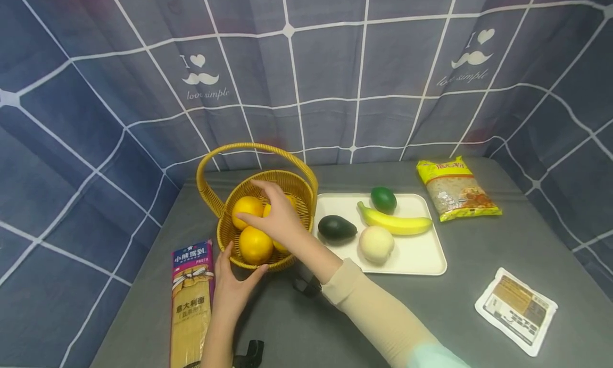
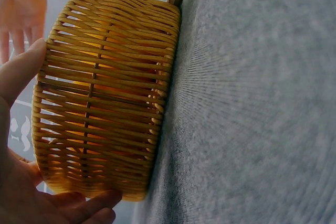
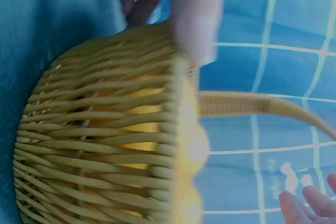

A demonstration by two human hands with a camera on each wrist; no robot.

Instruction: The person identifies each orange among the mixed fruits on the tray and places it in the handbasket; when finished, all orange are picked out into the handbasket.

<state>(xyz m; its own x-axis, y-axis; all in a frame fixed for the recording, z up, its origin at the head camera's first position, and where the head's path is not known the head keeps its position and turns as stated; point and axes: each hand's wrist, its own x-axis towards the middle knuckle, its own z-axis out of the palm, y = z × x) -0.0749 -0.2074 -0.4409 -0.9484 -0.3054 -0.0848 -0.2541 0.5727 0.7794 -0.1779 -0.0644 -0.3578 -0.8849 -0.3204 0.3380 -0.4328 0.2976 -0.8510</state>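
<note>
A wicker basket [image 1: 225,240] with an arched handle stands at the left of the table, with several oranges [image 1: 256,245] in it. My left hand [image 1: 233,285] grips its near left side. In the left wrist view, the thumb lies at the basket's rim and the fingers [image 2: 100,205] curl along its side. Over the basket's opening hovers my right hand [image 1: 280,216], thumb and fingers spread apart above the oranges, part of which it hides. In the right wrist view, the right fingertips [image 3: 310,203] appear at the lower right, with nothing between them.
Right of the basket, a white tray [image 1: 421,256] carries a banana [image 1: 399,222], a dark avocado [image 1: 337,228], a green fruit [image 1: 383,200] and a pale round fruit [image 1: 376,244]. A pasta pack [image 1: 191,304], a yellow bag [image 1: 457,190] and a white packet [image 1: 517,310] lie around.
</note>
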